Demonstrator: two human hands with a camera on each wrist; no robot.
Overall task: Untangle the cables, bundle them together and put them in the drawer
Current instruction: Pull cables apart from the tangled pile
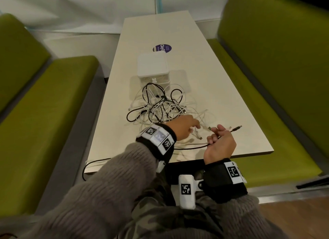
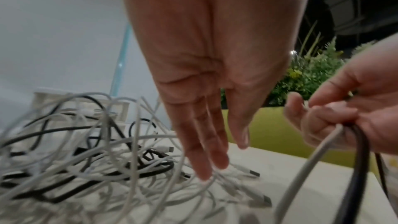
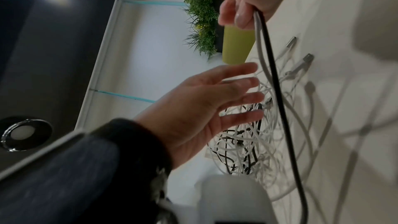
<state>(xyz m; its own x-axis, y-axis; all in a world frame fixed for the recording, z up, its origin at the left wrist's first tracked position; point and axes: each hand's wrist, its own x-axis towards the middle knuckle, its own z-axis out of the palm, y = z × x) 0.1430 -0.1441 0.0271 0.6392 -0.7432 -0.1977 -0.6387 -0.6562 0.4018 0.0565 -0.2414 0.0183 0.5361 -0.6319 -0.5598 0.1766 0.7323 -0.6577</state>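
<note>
A tangle of white and black cables (image 1: 160, 105) (image 2: 90, 159) lies on the cream table (image 1: 222, 96), in front of a white drawer box (image 1: 153, 68) whose drawers look closed. My right hand (image 1: 216, 133) (image 3: 239, 11) grips a black cable (image 3: 277, 91) and a white cable (image 2: 312, 159) just above the table's near edge. Their plug ends (image 1: 236, 128) stick out to the right. My left hand (image 1: 195, 128) (image 2: 224, 159) reaches into the near right side of the tangle. Its fingers (image 3: 247, 91) are straight and spread, their tips on loose white strands, holding nothing.
Green padded benches (image 1: 44, 123) (image 1: 276, 69) flank the table on both sides. A round purple sticker (image 1: 162, 48) lies behind the drawer box. A black cable loop (image 1: 92, 165) hangs over the near left table edge. Loose plug ends (image 3: 305, 60) lie near my hands.
</note>
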